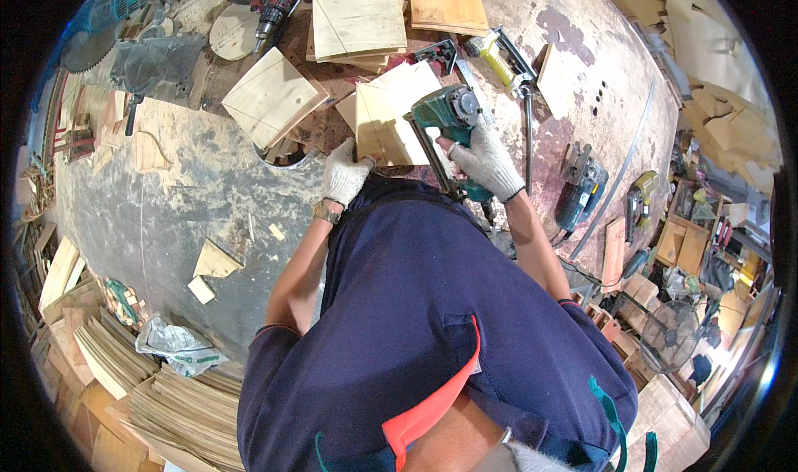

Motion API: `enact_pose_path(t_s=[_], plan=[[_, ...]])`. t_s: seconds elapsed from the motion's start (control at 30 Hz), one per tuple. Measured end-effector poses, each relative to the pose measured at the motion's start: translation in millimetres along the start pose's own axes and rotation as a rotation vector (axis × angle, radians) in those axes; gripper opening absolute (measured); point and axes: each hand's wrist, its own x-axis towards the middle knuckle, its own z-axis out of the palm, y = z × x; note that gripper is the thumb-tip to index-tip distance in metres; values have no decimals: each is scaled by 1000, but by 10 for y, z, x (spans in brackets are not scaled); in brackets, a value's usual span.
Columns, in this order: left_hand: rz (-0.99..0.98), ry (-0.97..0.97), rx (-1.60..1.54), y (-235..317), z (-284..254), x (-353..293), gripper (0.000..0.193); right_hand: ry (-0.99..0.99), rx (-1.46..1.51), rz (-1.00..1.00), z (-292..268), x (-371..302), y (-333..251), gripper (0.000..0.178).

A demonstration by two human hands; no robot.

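My right hand (489,163), in a white knitted glove, is closed around the handle of a green and black nail gun (449,110). The tool's head lies over the right side of a pale wooden board (384,127) in front of my body. Gloved as well, my left hand (345,174) grips the board's near left corner, its fingertips partly hidden. Another board shows beneath this one. A stack of square boards (273,98) sits just left of it, beside a dark curved piece (287,152).
Beyond lie more boards (357,19), an orange-brown board (447,5), a red and black drill (264,15) and a yellow-green nail gun (503,61). A dark power tool (582,191) rests at right. Wood offcuts (218,260) lie left; stacked thin sheets (179,414) stand near left.
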Motion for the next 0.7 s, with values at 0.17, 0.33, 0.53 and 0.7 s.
enact_pose_path(t_s=[0.17, 0.33, 0.53, 0.7], plan=[[8, -44, 4, 36, -43, 7, 35, 185, 107, -195, 73, -42, 161, 47], [-206, -38, -520, 23, 62, 16, 36, 385, 13, -66, -131, -317, 549, 65], [-393, -217, -827, 155, 159, 141, 37, 555, -372, 160, 284, -464, 1372, 93], [-61, -99, -275, 664, 63, 22, 34, 472, -458, -43, 550, -549, 2000, 75]])
